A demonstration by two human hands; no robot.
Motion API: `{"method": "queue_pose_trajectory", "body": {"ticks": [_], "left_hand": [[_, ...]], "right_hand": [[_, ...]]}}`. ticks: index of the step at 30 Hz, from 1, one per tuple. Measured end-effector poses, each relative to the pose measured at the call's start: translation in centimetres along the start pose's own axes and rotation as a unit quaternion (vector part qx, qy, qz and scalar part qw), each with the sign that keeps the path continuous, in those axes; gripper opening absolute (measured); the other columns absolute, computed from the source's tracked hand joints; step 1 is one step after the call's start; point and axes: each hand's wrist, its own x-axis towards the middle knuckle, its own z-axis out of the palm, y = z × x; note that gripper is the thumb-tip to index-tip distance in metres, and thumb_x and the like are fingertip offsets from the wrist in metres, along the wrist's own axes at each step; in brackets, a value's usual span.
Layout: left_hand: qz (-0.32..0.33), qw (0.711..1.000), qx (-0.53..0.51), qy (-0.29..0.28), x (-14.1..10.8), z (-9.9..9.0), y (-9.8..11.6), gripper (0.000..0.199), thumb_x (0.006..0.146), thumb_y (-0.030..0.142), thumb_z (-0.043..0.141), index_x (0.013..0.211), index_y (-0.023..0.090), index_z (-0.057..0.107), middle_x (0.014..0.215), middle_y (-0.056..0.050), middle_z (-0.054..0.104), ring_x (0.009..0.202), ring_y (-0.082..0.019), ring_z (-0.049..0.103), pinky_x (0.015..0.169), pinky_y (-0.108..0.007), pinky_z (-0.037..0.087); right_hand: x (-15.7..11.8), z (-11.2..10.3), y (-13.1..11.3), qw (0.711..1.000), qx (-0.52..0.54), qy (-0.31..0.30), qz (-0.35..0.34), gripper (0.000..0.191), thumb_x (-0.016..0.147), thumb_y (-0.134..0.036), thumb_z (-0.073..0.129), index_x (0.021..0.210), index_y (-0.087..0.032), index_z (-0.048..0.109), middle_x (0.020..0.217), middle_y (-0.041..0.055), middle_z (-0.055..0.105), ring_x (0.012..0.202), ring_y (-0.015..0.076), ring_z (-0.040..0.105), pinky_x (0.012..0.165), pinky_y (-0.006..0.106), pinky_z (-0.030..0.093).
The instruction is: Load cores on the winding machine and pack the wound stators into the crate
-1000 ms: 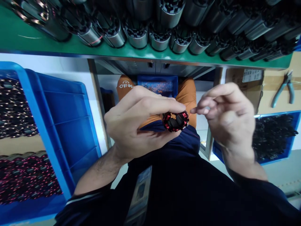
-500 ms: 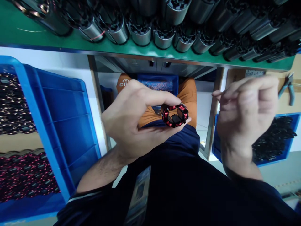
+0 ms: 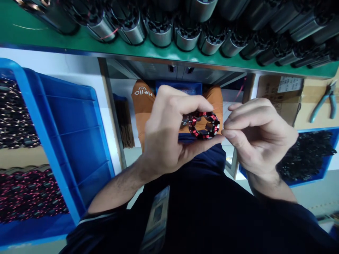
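Observation:
My left hand [image 3: 169, 127] is closed around a motor stator [image 3: 196, 132], a ring wound with red copper wire. Its thumb and fingers grip the outside, and the open end of the ring faces up towards me. Close to the stator's right side, my right hand [image 3: 258, 135] has its thumb and forefinger pinched together. Whatever lies between those fingertips is too small to make out. A thin red strand of wire [image 3: 242, 86] shows above my right hand; I cannot tell what it is attached to.
Rows of metal stators [image 3: 160, 35] stand on the green bench [image 3: 127, 49] ahead. Left, a blue crate [image 3: 79, 120] sits beside layers of wound stators [image 3: 29, 194]. At right are pliers [image 3: 323, 100] on cardboard and a blue bin [image 3: 327, 165] of black parts [image 3: 304, 158].
My right hand has come left and its pinched fingertips are now close beside the stator. My left hand has shifted slightly right with the stator. A red wire strand has come into view.

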Motion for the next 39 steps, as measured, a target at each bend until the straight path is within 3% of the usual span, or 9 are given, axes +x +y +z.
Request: {"method": "queue_pose_trajectory", "body": {"ticks": [4, 7, 11, 17, 22, 25, 29, 35, 39], "left_hand": [[-0.019, 1.000, 0.012, -0.007, 0.2, 0.4, -0.1, 0.048, 0.115, 0.074, 0.084, 0.122, 0.029, 0.067, 0.118, -0.006, 0.081, 0.119, -0.028, 0.077, 0.107, -0.055, 0.068], [-0.021, 1.000, -0.007, -0.004, -0.2, 0.5, -1.0, 0.061, 0.102, 0.083, 0.094, 0.100, 0.029, 0.066, 0.109, -0.008, 0.081, 0.116, -0.032, 0.078, 0.104, -0.053, 0.069], [-0.037, 0.999, -0.004, -0.011, -1.0, 0.5, -1.7, 0.059, 0.093, 0.080, 0.103, 0.099, 0.031, 0.070, 0.112, -0.009, 0.075, 0.113, -0.032, 0.077, 0.098, -0.049, 0.069], [-0.096, 0.994, 0.001, -0.052, -1.4, 0.6, -1.6, 0.047, 0.115, 0.074, 0.083, 0.104, 0.028, 0.075, 0.121, -0.011, 0.078, 0.127, -0.032, 0.080, 0.110, -0.048, 0.068], [-0.064, 0.994, 0.045, -0.081, -0.9, 0.6, -1.6, 0.042, 0.117, 0.067, 0.082, 0.102, 0.028, 0.078, 0.124, -0.009, 0.082, 0.121, -0.029, 0.081, 0.110, -0.046, 0.069], [0.002, 0.995, 0.074, -0.062, -0.7, 0.3, -1.2, 0.035, 0.118, 0.057, 0.080, 0.100, 0.027, 0.079, 0.117, -0.008, 0.082, 0.112, -0.026, 0.082, 0.104, -0.041, 0.069], [0.046, 0.986, 0.145, -0.064, -0.3, -0.5, -0.2, 0.028, 0.118, 0.041, 0.071, 0.096, 0.024, 0.077, 0.102, -0.008, 0.080, 0.102, -0.025, 0.082, 0.098, -0.037, 0.069], [0.061, 0.986, 0.142, -0.070, 0.7, -2.0, -0.4, 0.022, 0.103, 0.036, 0.081, 0.090, 0.026, 0.066, 0.077, -0.003, 0.061, 0.093, -0.026, 0.084, 0.080, -0.032, 0.067], [0.065, 0.986, 0.152, -0.032, -0.1, -1.3, -0.8, 0.015, 0.110, 0.037, 0.080, 0.108, 0.024, 0.072, 0.099, -0.008, 0.074, 0.106, -0.030, 0.084, 0.093, -0.040, 0.070]], "right_hand": [[-0.6, 2.1, -0.2, 0.986, 0.124, 0.032, 0.108, 0.016, 0.103, -0.052, 0.101, 0.106, -0.038, 0.095, 0.094, 0.0030, 0.084, 0.085, 0.0245, 0.080, 0.084, 0.045, 0.076], [-1.4, 3.8, 0.4, 0.954, 0.236, 0.009, 0.183, 0.021, 0.102, -0.051, 0.102, 0.118, -0.038, 0.097, 0.098, 0.0004, 0.089, 0.080, 0.0204, 0.081, 0.073, 0.037, 0.076], [-2.3, 5.1, 1.1, 0.924, 0.319, 0.023, 0.209, 0.011, 0.100, -0.045, 0.103, 0.110, -0.042, 0.100, 0.112, -0.0006, 0.096, 0.100, 0.0190, 0.090, 0.086, 0.032, 0.079], [-2.9, 5.7, 1.3, 0.922, 0.313, 0.053, 0.223, 0.014, 0.096, -0.054, 0.106, 0.100, -0.042, 0.100, 0.115, -0.0004, 0.095, 0.111, 0.0204, 0.089, 0.099, 0.036, 0.079], [-2.5, 5.2, 1.2, 0.925, 0.314, 0.035, 0.210, 0.014, 0.097, -0.049, 0.107, 0.103, -0.038, 0.099, 0.104, 0.0007, 0.092, 0.095, 0.0175, 0.086, 0.090, 0.032, 0.077], [-2.0, 4.4, 0.9, 0.931, 0.313, 0.017, 0.189, 0.009, 0.100, -0.041, 0.106, 0.106, -0.038, 0.100, 0.098, 0.0004, 0.089, 0.088, 0.0164, 0.084, 0.082, 0.030, 0.075], [-1.5, 3.7, 0.5, 0.926, 0.320, -0.027, 0.199, 0.006, 0.106, -0.035, 0.100, 0.111, -0.038, 0.100, 0.110, 0.0013, 0.092, 0.087, 0.0154, 0.082, 0.079, 0.030, 0.075], [-2.0, 4.3, 0.4, 0.920, 0.314, -0.030, 0.233, 0.013, 0.102, -0.042, 0.103, 0.115, -0.045, 0.101, 0.120, 0.0003, 0.095, 0.113, 0.0210, 0.088, 0.109, 0.040, 0.079], [-2.1, 5.1, 0.1, 0.915, 0.316, 0.005, 0.249, 0.007, 0.100, -0.045, 0.106, 0.105, -0.045, 0.101, 0.117, -0.0009, 0.094, 0.114, 0.0198, 0.088, 0.109, 0.038, 0.077]]}}
